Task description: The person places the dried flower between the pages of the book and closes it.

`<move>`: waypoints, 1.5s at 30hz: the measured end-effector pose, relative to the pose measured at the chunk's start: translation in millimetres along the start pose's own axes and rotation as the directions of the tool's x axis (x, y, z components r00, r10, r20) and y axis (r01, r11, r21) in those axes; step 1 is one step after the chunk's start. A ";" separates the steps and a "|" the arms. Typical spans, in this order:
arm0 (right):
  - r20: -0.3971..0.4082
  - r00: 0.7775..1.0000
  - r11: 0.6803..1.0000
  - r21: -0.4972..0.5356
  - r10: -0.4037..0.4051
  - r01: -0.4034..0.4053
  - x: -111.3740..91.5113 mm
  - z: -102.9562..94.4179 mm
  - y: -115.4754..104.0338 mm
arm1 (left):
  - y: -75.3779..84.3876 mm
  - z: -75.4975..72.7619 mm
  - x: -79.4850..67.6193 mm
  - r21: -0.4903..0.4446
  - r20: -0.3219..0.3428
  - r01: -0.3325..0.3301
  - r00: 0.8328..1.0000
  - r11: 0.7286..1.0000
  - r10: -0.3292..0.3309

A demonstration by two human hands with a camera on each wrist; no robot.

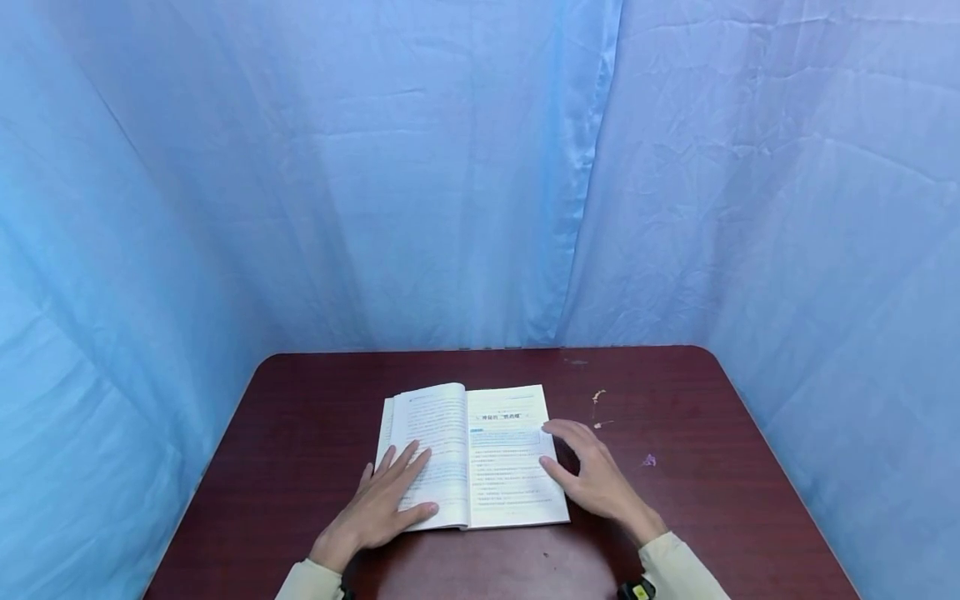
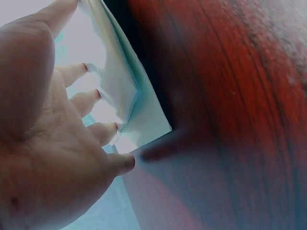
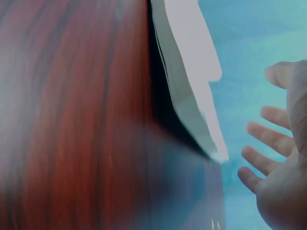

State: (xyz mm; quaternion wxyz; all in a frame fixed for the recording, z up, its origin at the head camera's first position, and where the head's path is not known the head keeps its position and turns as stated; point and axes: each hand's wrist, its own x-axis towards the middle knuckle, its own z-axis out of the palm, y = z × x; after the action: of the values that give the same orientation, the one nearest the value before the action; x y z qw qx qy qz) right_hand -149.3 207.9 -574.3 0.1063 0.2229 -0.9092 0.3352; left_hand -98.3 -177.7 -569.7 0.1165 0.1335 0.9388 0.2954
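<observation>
An open book [image 1: 506, 479] with printed pages lies on a dark red wooden table [image 1: 300, 433]. Across its left page spreads my left hand [image 1: 386, 504], fingers apart and fairly straight, resting on the paper. In the left wrist view those fingers reach over the page edges [image 2: 124, 103], with the little finger near the book's corner. My right hand [image 1: 596, 475] is at the right page's outer edge, thumb and index fingertips close by it, fingers gently bent. The right wrist view shows this hand [image 3: 273, 153] with fingers spread and nothing between them, beside the book [image 3: 184, 76].
Blue curtains [image 1: 450, 183] hang behind the table and along both sides. To the right of the book, the tabletop carries a small purple mark [image 1: 649, 460] and pale yellowish marks [image 1: 597, 397]. Light sleeves [image 1: 678, 567] cover both forearms, with dark straps [image 1: 636, 590] at the wrists.
</observation>
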 end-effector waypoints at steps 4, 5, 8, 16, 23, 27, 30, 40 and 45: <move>-0.029 0.999 0.998 -0.042 0.035 -0.036 -1.3 -11.6 18.0 | -1.8 0.3 -1.5 -0.002 0.007 0.018 1.000 1.000 -0.018; -0.034 0.998 0.998 -0.049 0.047 -0.048 -1.6 -15.0 22.6 | -2.2 0.4 -1.7 -0.004 0.009 0.021 1.000 1.000 -0.021; -0.050 0.996 0.994 -0.070 0.075 -0.079 -2.8 -25.1 36.8 | -3.1 0.7 -1.9 -0.009 0.012 0.028 1.000 1.000 -0.028; -0.035 0.992 0.986 -0.111 0.120 -0.123 -2.1 -49.6 69.5 | -6.7 2.8 -3.5 -0.050 -0.046 -0.041 0.998 0.998 0.039; 0.038 0.987 0.979 -0.140 0.158 -0.151 6.2 -63.1 88.2 | -16.2 10.0 -0.8 -0.054 -0.072 -0.070 0.995 0.996 0.066; 0.072 0.984 0.976 -0.158 0.162 -0.149 11.7 -65.2 97.2 | -15.9 10.0 -1.3 -0.069 -0.089 -0.085 0.993 0.994 0.079; 0.089 0.982 0.975 -0.168 0.164 -0.147 15.1 -65.0 103.8 | -16.8 10.6 -2.0 -0.079 -0.088 -0.097 0.992 0.992 0.090; 0.102 0.974 0.963 -0.201 0.204 -0.181 24.2 -56.1 117.8 | -28.3 20.5 1.9 -0.060 -0.105 -0.110 0.989 0.992 0.104; 0.104 0.971 0.958 -0.218 0.214 -0.188 28.2 -55.6 119.8 | -34.9 23.8 4.5 -0.049 -0.108 -0.123 0.987 0.991 0.117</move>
State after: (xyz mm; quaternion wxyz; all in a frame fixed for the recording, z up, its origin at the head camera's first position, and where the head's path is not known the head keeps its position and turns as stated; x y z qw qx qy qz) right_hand -228.7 316.0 -590.1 0.0365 0.1377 -0.9619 0.2334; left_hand -101.8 -191.3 -609.8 0.0527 0.1707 0.9252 0.3347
